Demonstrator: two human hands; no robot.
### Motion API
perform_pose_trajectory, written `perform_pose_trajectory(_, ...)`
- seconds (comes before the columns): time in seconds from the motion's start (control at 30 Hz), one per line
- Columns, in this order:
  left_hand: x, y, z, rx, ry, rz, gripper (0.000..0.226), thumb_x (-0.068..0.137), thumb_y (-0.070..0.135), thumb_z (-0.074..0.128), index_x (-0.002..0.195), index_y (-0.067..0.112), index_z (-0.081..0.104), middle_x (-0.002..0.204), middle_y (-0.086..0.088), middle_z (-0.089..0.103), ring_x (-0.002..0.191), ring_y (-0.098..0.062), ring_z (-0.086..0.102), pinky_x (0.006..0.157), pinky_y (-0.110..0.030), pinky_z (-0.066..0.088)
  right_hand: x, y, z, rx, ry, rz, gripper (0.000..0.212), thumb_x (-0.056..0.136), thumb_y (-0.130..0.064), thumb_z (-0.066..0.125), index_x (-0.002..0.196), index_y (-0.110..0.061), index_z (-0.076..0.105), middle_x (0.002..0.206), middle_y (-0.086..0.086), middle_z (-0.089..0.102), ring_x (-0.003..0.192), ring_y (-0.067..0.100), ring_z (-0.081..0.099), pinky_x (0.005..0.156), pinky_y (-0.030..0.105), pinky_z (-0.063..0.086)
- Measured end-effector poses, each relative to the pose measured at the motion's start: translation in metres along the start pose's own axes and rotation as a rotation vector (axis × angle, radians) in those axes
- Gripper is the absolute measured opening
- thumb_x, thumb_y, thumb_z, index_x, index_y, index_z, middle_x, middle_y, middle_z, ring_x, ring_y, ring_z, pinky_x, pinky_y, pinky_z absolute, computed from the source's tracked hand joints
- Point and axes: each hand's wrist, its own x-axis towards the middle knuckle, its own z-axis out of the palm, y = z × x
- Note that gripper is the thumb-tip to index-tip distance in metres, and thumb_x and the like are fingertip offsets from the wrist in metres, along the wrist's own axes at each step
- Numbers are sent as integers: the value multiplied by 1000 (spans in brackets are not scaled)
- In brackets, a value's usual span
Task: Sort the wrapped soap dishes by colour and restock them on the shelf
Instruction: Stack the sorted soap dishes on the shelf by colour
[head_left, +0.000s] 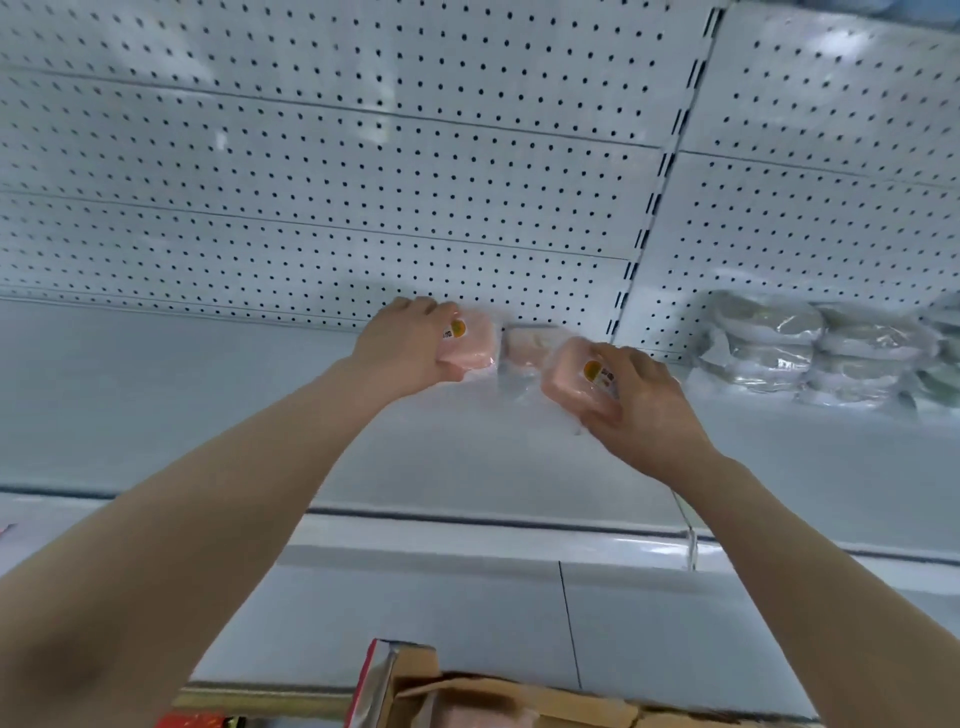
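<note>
My left hand (405, 343) grips a pink wrapped soap dish (470, 348) with a yellow sticker, held at the back of the white shelf (208, 405) near the pegboard. My right hand (639, 405) grips a second pink wrapped soap dish (569, 379), also with a yellow sticker, a little nearer to me. Between the two, a third pink wrapped dish (524, 345) lies on the shelf against the back wall. Both arms reach up from below.
A pile of clear or pale wrapped soap dishes (821, 348) sits on the shelf to the right, past the slotted upright (649, 208). An open cardboard box (498, 696) is below, at the bottom edge. A white pegboard (311, 156) backs the shelf.
</note>
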Motion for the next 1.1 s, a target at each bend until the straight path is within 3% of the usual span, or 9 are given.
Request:
perform_pose_trajectory(0.23, 95, -15, 35, 91, -32, 55, 69, 77, 50, 72, 135, 24, 47, 132, -3, 53, 122, -30, 46, 104, -40, 37, 65, 19, 26, -75, 20, -29, 73, 76, -23, 74, 142, -20, 44, 132, 7, 52, 121, 34, 47, 105, 42, 32)
perform_pose_trajectory(0.37, 111, -29, 55, -25, -79, 106, 59, 84, 45, 68, 136, 21, 50, 137, -4, 52, 125, -29, 43, 106, -40, 36, 103, 23, 31, -129, -1, -20, 74, 76, -25, 72, 144, -29, 40, 140, -3, 46, 131, 28, 39, 107, 45, 28)
perform_pose_trajectory(0.43, 106, -32, 66, -84, 64, 126, 51, 81, 33, 75, 128, 18, 61, 138, -10, 50, 128, -33, 42, 106, -41, 37, 123, 23, 33, -136, -65, -31, 72, 80, -26, 69, 144, -33, 39, 144, -7, 42, 135, 26, 34, 108, 45, 27)
perform_pose_trajectory(0.53, 93, -32, 81, -36, 355, 100, 43, 63, 22, 88, 104, 20, 73, 111, -10, 62, 106, -37, 57, 89, -46, 46, 146, 28, 44, -137, -162, -64, 53, 91, -22, 58, 141, -37, 46, 153, -8, 36, 142, 28, 27, 114, 44, 28)
perform_pose_trajectory(0.6, 86, -31, 91, 16, 428, 78, 46, 65, 24, 85, 108, 23, 70, 106, -5, 63, 99, -35, 59, 84, -46, 48, 150, 32, 58, -123, -149, -56, 43, 98, -19, 49, 138, -37, 51, 154, -5, 37, 144, 31, 26, 113, 47, 30)
perform_pose_trajectory(0.67, 80, -31, 97, 37, 434, 85, 53, 70, 24, 81, 121, 23, 63, 116, -2, 61, 107, -33, 56, 84, -45, 48, 143, 31, 71, -92, -80, -21, 38, 101, -27, 44, 137, -33, 53, 149, 1, 43, 138, 34, 33, 109, 49, 36)
perform_pose_trajectory(0.8, 84, -34, 105, 9, 394, 109, 60, 76, 19, 77, 132, 21, 56, 128, -4, 55, 120, -35, 48, 91, -47, 49, 130, 29, 94, -136, 17, -56, 54, 92, -52, 41, 137, -23, 47, 136, 9, 46, 127, 38, 40, 99, 53, 44)
perform_pose_trajectory(0.97, 103, -37, 107, 30, 395, 146, 52, 77, 15, 77, 127, 18, 60, 120, -6, 60, 109, -37, 54, 84, -48, 52, 141, 31, 110, -116, 50, -55, 50, 97, -36, 53, 143, -18, 43, 145, 13, 39, 134, 41, 30, 110, 53, 33)
perform_pose_trajectory(1.1, 106, -40, 103, 49, 394, 145, 47, 81, 23, 73, 126, 21, 60, 121, -2, 60, 109, -34, 55, 80, -46, 53, 139, 30, 111, -161, 43, -48, 51, 99, -37, 50, 146, -20, 39, 151, 11, 33, 139, 39, 26, 110, 52, 31)
